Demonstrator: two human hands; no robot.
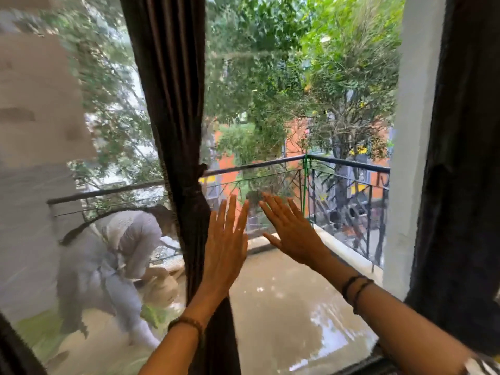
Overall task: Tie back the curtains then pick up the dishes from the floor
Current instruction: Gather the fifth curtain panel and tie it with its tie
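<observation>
The curtain (173,109) in the middle is hanging in front of a big window. It is dark brown and it is already pulled into a thin bunch. A tie (198,185) is going around it about halfway down, with a small knot at the side. So this curtain looks done, I think.

The left hand (226,247) is flat, with fingers spread a little and pointing up. It is just beside the bunched curtain and is not holding anything. The right hand (290,231) is flat and spread too, and it is also holding nothing. The two hands are near each other, in front of the glass.

A second dark curtain (465,171) is hanging at the right side, past a white wall post (414,131). I cannot see a tie on it, so it may be the next job. That would mean reaching right, gathering the cloth, and wrapping a tie around it.

No dishes are showing here. They must be down on the floor somewhere out of sight.

Through the glass, a balcony (284,293) with a wet, shiny floor is showing. A dark railing (349,163) is running around it, and green trees (284,77) are standing behind. A faint person (113,255) bending over is showing in the glass on the left, but it is too blurry to tell more.
</observation>
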